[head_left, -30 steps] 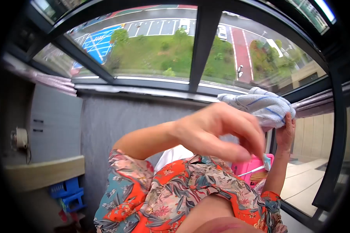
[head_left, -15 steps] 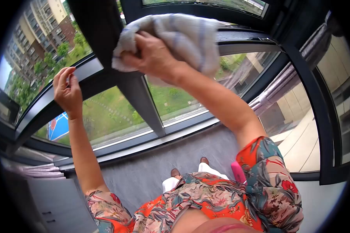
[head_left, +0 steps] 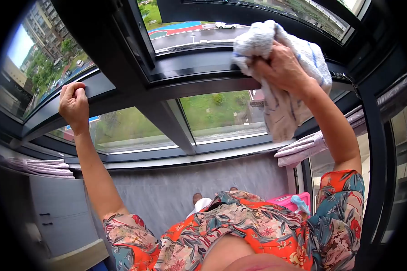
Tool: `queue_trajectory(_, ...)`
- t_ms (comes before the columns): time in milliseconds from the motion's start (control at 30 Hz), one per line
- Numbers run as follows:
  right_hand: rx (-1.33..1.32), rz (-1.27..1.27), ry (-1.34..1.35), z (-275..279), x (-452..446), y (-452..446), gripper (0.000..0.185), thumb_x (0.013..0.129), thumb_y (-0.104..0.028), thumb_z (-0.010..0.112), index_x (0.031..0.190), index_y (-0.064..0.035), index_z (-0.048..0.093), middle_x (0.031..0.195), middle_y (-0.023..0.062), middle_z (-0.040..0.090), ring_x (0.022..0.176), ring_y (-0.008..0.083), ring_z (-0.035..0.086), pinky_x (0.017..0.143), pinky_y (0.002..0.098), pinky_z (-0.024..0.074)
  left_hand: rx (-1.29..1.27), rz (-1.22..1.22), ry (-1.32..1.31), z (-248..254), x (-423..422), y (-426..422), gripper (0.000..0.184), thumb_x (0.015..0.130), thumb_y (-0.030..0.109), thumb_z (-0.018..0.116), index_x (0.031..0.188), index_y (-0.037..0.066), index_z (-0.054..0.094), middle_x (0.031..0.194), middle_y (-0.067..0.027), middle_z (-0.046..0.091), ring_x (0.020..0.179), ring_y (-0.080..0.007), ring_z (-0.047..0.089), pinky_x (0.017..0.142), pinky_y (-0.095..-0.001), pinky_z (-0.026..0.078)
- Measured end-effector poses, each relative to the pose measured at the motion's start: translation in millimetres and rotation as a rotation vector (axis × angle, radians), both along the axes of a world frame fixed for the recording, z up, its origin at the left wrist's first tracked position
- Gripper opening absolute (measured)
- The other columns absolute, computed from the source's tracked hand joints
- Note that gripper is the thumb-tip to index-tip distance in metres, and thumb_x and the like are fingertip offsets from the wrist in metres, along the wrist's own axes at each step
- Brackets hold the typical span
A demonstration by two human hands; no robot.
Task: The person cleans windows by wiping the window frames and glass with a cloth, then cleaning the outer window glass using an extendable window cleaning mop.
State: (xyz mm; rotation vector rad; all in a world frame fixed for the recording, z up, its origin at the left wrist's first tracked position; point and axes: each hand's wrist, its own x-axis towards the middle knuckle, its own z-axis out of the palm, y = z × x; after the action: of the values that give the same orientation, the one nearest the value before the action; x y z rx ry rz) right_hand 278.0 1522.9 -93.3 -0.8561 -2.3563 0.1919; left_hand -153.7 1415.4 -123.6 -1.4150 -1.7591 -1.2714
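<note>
Head view: the right hand [head_left: 285, 67] clamps its fingers on a fluffy, blue-striped white towel [head_left: 282, 101] at the smooth dark window frame [head_left: 194, 63]. Fingers of the left hand [head_left: 74, 106] curl together beside it.

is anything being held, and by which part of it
The right hand grips the towel by its bunched upper part. The left hand is curled, with nothing visible in it.

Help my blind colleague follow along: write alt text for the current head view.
A person's right hand grips a white, blue-striped towel at a dark window frame; the left hand is curled at the frame too. Outside: grass, a road.
</note>
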Motion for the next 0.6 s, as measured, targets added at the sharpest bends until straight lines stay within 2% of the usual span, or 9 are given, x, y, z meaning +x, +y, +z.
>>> queue_trajectory(67, 0.000, -0.106, -0.017, -2.8, 23.4, 1.3, 0.023, 0.075, -0.017, 0.053, 0.090, -0.0021, 0.063, 0.090, 0.0138, 0.062, 0.084, 0.0271, 0.061, 0.082, 0.0373, 0.0464, 0.020, 0.018, 0.009, 0.3, -1.1, -3.2, 0.014, 0.073, 0.000, 0.051, 0.071, 0.006, 0.064, 0.073, -0.0019, 0.058, 0.063, -0.0133, 0.055, 0.059, -0.0229, 0.043)
queue_trajectory(133, -0.045, -0.141, 0.111, -2.9, 29.2, -1.1, 0.020, 0.076, -0.014, 0.053, 0.089, -0.0026, 0.064, 0.088, 0.0127, 0.063, 0.082, 0.0267, 0.061, 0.081, 0.0366, 0.0466, 0.026, 0.043, 0.016, 0.6, -2.0, -2.4, 0.014, 0.073, 0.000, 0.051, 0.070, 0.006, 0.064, 0.072, -0.0021, 0.058, 0.064, -0.0145, 0.056, 0.060, -0.0235, 0.044)
queue_trajectory(167, -0.173, -0.142, 0.203, -3.1, 24.9, 0.2, 0.018, 0.076, -0.013, 0.054, 0.087, -0.0042, 0.065, 0.085, 0.0122, 0.064, 0.079, 0.0263, 0.061, 0.080, 0.0360, 0.0470, 0.052, 0.047, 0.060, -0.6, -4.1, -0.5, 0.015, 0.075, 0.002, 0.049, 0.072, 0.006, 0.064, 0.074, -0.0006, 0.057, 0.064, -0.0115, 0.052, 0.061, -0.0222, 0.041)
queue_trajectory(267, 0.070, 0.067, 0.175, -10.1, -16.9, 0.8, 0.018, 0.078, -0.020, 0.059, 0.086, -0.0052, 0.066, 0.082, 0.0126, 0.064, 0.077, 0.0261, 0.061, 0.077, 0.0368, 0.0471, 0.082, 0.094, 0.063, 3.2, -0.6, -0.3, 0.015, 0.072, 0.003, 0.050, 0.067, 0.008, 0.063, 0.072, -0.0033, 0.058, 0.069, -0.0191, 0.056, 0.065, -0.0267, 0.045)
queue_trajectory(333, 0.421, 0.180, 0.036, -15.4, -72.2, -2.8, 0.026, 0.077, -0.032, 0.063, 0.083, -0.0064, 0.066, 0.077, 0.0118, 0.063, 0.075, 0.0261, 0.060, 0.074, 0.0382, 0.0464, 0.084, 0.088, 0.081, 0.7, 0.2, -0.4, 0.015, 0.073, 0.004, 0.049, 0.067, 0.008, 0.063, 0.073, -0.0030, 0.059, 0.071, -0.0200, 0.056, 0.067, -0.0272, 0.045)
queue_trajectory(367, 0.305, 0.231, 0.041, -12.4, -101.4, -9.2, 0.033, 0.076, -0.040, 0.062, 0.077, -0.0073, 0.065, 0.074, 0.0117, 0.061, 0.073, 0.0265, 0.060, 0.072, 0.0399, 0.0461, 0.080, 0.068, 0.100, 0.0, 0.8, -1.3, 0.015, 0.073, 0.004, 0.049, 0.068, 0.007, 0.062, 0.073, -0.0035, 0.059, 0.072, -0.0204, 0.057, 0.067, -0.0277, 0.045)
queue_trajectory(400, 0.181, 0.219, -0.108, 5.1, -118.8, -29.3, 0.027, 0.076, -0.032, 0.064, 0.081, -0.0051, 0.065, 0.085, 0.0122, 0.061, 0.086, 0.0276, 0.057, 0.077, 0.0412, 0.0436, 0.083, 0.036, 0.118, -0.2, 1.6, -0.6, 0.014, 0.073, 0.003, 0.049, 0.069, 0.006, 0.062, 0.074, -0.0041, 0.059, 0.073, -0.0209, 0.057, 0.068, -0.0282, 0.045)
queue_trajectory(433, 0.233, 0.198, -0.214, -3.5, -141.1, -18.7, 0.028, 0.073, -0.032, 0.065, 0.078, -0.0044, 0.064, 0.085, 0.0119, 0.061, 0.085, 0.0280, 0.057, 0.078, 0.0407, 0.0433, 0.090, 0.010, 0.126, 2.3, 0.8, -0.6, 0.015, 0.074, 0.003, 0.048, 0.069, 0.006, 0.062, 0.075, -0.0047, 0.059, 0.073, -0.0210, 0.057, 0.068, -0.0283, 0.045)
queue_trajectory(600, 0.167, 0.169, -0.215, 10.8, -123.3, -17.4, 0.025, 0.074, -0.030, 0.062, 0.083, -0.0074, 0.067, 0.092, 0.0114, 0.062, 0.094, 0.0281, 0.055, 0.080, 0.0413, 0.0412, 0.024, -0.021, 0.062, 1.9, -9.2, -1.4, 0.016, 0.077, 0.001, 0.046, 0.073, 0.004, 0.062, 0.078, -0.0044, 0.059, 0.073, -0.0189, 0.057, 0.067, -0.0269, 0.045)
